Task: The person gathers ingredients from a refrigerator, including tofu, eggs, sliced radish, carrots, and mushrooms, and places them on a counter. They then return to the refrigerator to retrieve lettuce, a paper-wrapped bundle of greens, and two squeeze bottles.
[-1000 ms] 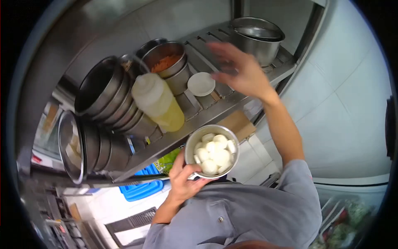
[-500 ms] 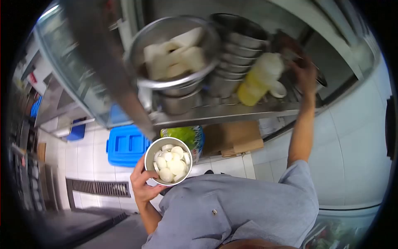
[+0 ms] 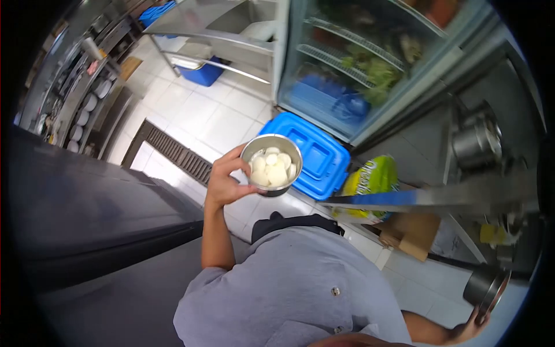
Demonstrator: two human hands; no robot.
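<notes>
My left hand [image 3: 226, 178] grips a round metal bowl [image 3: 247, 155] by its side, thumb and fingers at the rim. Thick white round slices [image 3: 273, 166] lie inside it; their kind cannot be told. Far off at the lower right, my right hand [image 3: 471, 328] holds a dark, deep metal bowl [image 3: 478, 287] tipped on its side at its edge. What this second bowl contains is hidden from me. Beneath the left-hand bowl, on the floor, is a blue plastic lid or bin [image 3: 309, 153].
A glass-door fridge [image 3: 347, 69] with greens stands ahead. On the right, a metal shelf [image 3: 428, 199] juts out beside stacked metal pots [image 3: 477, 141]. A green bag [image 3: 373, 176] and cardboard box [image 3: 413, 234] sit below. A floor drain [image 3: 179, 153] and steel sink counter [image 3: 202, 23] lie left.
My view has swung left, towards the fridge and sink. My right hand has come away from the shelf with the dark bowl. My left hand still holds the bowl of white slices.
</notes>
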